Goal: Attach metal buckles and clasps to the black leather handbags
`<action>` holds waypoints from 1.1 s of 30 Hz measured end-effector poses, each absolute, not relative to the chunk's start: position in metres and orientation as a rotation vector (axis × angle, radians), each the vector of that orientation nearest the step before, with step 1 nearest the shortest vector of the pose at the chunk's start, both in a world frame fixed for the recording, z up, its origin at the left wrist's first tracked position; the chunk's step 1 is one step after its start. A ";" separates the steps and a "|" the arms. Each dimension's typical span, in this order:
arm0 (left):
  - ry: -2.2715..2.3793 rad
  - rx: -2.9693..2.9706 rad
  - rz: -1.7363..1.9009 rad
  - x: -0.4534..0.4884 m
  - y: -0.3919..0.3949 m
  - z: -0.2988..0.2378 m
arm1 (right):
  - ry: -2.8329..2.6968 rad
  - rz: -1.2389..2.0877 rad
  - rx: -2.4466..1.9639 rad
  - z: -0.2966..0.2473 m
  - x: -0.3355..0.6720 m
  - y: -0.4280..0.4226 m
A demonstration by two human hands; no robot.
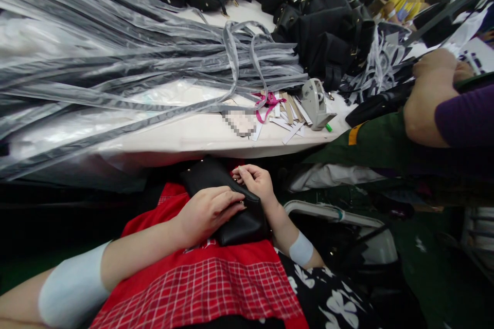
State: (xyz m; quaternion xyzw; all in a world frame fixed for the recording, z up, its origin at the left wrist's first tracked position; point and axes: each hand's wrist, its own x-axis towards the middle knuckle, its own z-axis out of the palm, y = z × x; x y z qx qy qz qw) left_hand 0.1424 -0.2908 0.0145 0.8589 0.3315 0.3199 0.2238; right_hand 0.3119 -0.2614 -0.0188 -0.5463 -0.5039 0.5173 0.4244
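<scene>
A small black leather bag point(216, 177) lies on my lap, on a red apron point(216, 288) with a checked hem. My left hand point(206, 213) rests on top of the bag with its fingers curled over the upper edge, pressing it down. My right hand point(257, 181) is at the bag's right edge, fingers bent and pinching something small there that I cannot make out. Both wrists carry white bands.
A white table point(200, 136) in front holds a heap of clear plastic covers point(116, 61), black bags point(328, 25), paper strips point(287, 113), a pink ribbon and a grey tape dispenser point(314, 103). A co-worker's arm in a purple sleeve point(463, 115) is at the right.
</scene>
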 end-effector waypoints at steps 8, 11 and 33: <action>0.837 2.362 0.911 0.143 -0.290 0.018 | -1.221 1.322 -1.357 -0.019 0.310 -0.262; 0.813 2.390 0.893 0.142 -0.290 0.019 | -1.224 1.319 -1.360 -0.019 0.310 -0.262; 0.852 2.065 0.854 0.123 -0.284 0.019 | -1.580 1.466 -1.010 0.011 0.331 -0.275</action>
